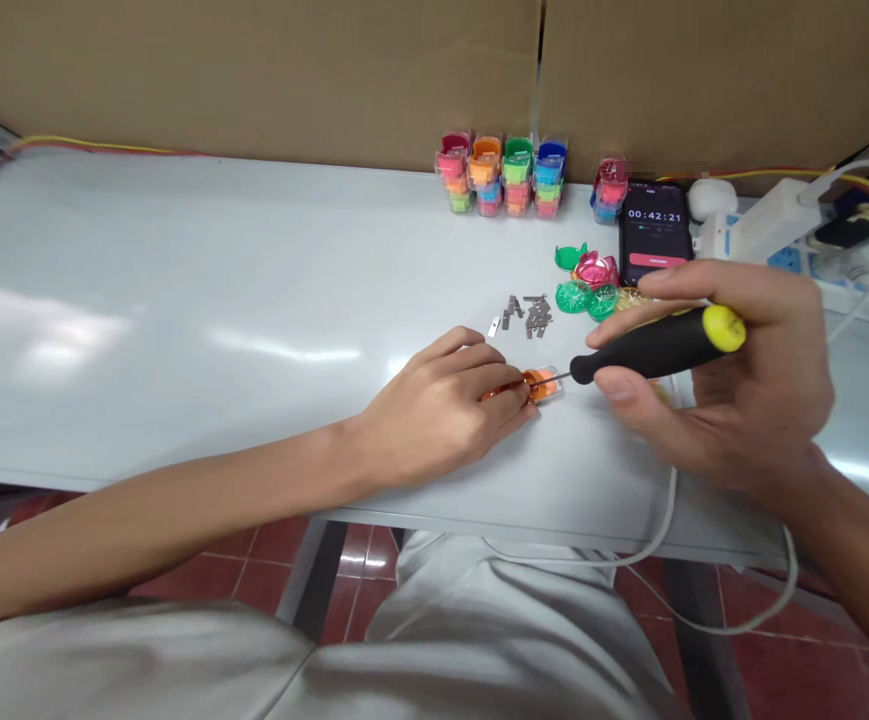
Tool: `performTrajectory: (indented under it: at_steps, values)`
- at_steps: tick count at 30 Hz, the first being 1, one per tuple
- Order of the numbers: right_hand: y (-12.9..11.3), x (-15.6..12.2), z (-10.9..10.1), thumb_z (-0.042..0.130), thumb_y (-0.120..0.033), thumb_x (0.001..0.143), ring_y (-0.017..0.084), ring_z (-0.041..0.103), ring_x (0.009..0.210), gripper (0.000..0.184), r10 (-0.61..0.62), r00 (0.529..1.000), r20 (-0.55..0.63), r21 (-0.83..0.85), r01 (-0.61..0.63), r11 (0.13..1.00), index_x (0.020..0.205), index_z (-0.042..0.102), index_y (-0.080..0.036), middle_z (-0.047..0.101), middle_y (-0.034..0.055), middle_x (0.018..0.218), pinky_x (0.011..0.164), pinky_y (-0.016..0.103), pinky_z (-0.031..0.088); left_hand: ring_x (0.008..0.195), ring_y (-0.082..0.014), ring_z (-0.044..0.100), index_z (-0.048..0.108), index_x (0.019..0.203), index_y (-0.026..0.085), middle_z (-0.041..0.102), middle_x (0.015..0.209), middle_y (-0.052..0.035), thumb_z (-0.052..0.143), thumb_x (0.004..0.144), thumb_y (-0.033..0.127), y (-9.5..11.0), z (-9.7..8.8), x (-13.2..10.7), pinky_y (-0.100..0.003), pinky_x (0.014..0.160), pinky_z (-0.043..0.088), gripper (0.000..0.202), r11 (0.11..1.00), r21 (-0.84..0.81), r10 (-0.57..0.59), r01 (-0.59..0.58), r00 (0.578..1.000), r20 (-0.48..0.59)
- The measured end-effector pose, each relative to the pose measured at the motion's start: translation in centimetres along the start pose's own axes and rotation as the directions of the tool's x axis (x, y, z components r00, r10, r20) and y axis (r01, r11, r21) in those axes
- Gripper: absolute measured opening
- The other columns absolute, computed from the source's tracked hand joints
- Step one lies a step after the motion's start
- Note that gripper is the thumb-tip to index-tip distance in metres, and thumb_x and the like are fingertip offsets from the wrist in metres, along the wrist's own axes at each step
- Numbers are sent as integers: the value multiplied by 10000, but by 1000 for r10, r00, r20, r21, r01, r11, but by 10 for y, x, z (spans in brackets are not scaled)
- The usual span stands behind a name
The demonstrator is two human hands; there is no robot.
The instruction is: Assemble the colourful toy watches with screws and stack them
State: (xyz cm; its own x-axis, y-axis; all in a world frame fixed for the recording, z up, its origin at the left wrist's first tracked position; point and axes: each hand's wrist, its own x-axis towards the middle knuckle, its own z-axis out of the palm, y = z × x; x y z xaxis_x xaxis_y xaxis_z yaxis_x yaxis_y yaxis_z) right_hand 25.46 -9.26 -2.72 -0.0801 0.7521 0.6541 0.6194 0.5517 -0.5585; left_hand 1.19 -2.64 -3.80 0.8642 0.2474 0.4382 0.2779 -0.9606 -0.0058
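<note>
My left hand [453,400] is closed over a small orange plastic piece with a clear end [545,384], pinning it down on the white table [254,260]. Its fingers cover the piece's left part. In my right hand [749,380] is a screwdriver [651,345] with a black handle and a yellow butt, held between thumb and fingers. The thin shaft points left, and its tip meets the orange piece by my left fingertips; the exact contact is hidden. Just beyond lie several small flat metal blades [537,318], some with a hole.
Green round plastic parts [573,297] and a crimson one [596,268] lie beyond the screwdriver. Stacks of coloured plastic pieces [504,175] line the back. A phone running a timer [656,232] lies beside a power strip [786,262]. A white cable [670,510] droops over the front edge.
</note>
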Motion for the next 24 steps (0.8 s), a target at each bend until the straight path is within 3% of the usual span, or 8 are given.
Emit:
performTrajectory:
  at_steps: [4,10,15,18,24]
  values:
    - [1,2,-1,858,-308,785,231,778,976,611,-67,992,-105,-51,62,997,1350,635,-248,759,39,1166,860,427,644,806,-151,724,773,932,150,801,959,-22,699,996,255,-1,2,-1,-322,827,545,144,999,-30,-28,28,1000,4]
    - [-3,17,-7,863,-212,735,186,725,805,577,-144,972,-185,-67,133,989,1288,703,-171,747,26,876,764,340,643,750,-134,658,777,923,146,768,1018,-49,708,984,258,-2,2,-2,-297,793,561,146,997,-41,-60,59,998,-14]
    - [8,15,0,801,-191,782,193,753,887,554,-177,958,-225,-70,165,984,1321,674,-195,676,60,1060,780,345,656,827,-142,683,763,990,145,757,1009,-43,708,983,236,-5,3,-3,-291,848,553,107,986,-140,-95,92,995,-12]
    - [16,12,7,761,-250,827,210,764,917,482,-75,964,-256,-61,61,996,1300,670,-265,626,59,1189,756,370,667,846,-135,687,745,1004,150,760,1022,-36,676,1005,233,-6,4,-3,-295,875,536,109,976,-190,-105,106,994,15]
    - [28,11,9,750,-329,863,220,763,892,437,-7,960,-282,-60,-10,998,1287,652,-286,631,56,1155,733,390,675,921,-140,725,735,1023,168,767,1049,-42,618,1039,214,-6,6,-5,-310,912,517,126,968,-228,-97,103,995,37]
